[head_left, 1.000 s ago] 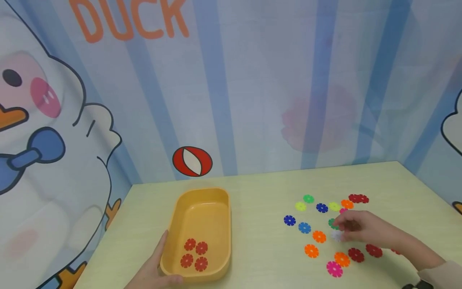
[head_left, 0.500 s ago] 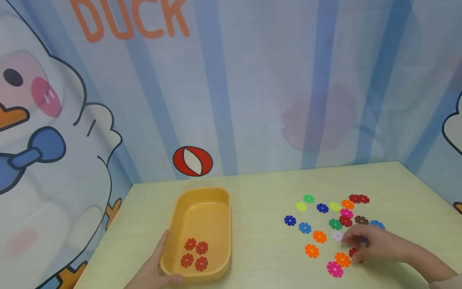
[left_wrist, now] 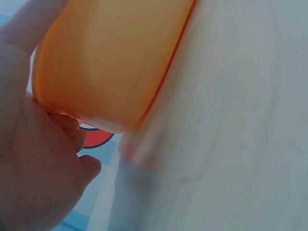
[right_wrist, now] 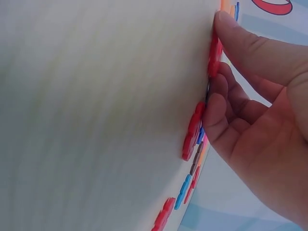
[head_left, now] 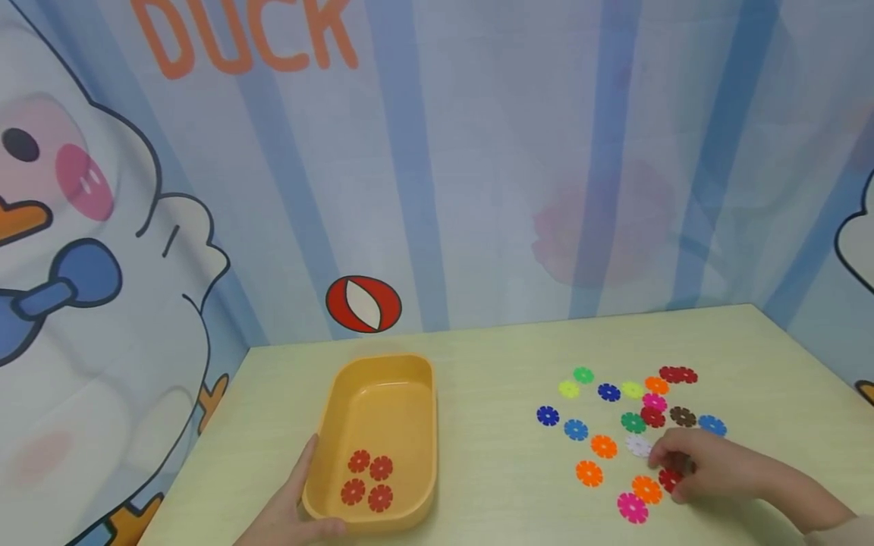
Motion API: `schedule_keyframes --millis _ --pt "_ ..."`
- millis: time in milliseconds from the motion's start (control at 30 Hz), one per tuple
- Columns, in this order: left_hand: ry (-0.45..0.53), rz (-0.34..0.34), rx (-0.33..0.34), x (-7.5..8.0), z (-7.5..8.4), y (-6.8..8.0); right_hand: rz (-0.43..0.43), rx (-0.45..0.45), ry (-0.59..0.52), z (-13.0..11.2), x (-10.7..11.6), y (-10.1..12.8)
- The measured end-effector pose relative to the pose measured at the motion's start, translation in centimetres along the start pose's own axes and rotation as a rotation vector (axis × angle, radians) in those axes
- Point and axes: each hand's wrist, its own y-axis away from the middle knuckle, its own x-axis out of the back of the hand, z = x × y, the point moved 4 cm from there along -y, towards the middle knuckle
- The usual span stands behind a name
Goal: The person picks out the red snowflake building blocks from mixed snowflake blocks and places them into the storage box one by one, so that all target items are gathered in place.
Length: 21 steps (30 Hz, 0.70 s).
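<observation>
My left hand holds a yellow plastic tray by its near left corner, thumb along the front and fingers at the side. In the left wrist view the same hand lies against the orange-looking tray wall. Several red notched snowflake discs lie flat in the tray's near end. Over at the right, my right hand has its thumb and curled fingers about a red snowflake disc at table level. The right wrist view shows that red disc between thumb and fingertips of the hand.
Loose discs surround the right hand: white, orange, pink, green, brown and blue. Pale table lies between tray and discs. A printed curtain stands behind.
My right hand has moved down and slightly right, from beside the green and white discs to a red disc near the orange one. The left hand and tray have stayed in place.
</observation>
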Motion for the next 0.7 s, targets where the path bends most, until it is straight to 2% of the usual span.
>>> schedule_keyframes --millis 400,700 --pt "0.015 -0.005 -0.003 -0.09 0.14 0.15 0.010 -0.010 0.030 -0.10 -0.02 -0.06" --pt "0.040 -0.010 0.010 -0.07 -0.13 0.14 0.046 -0.010 0.099 -0.23 0.25 0.20"
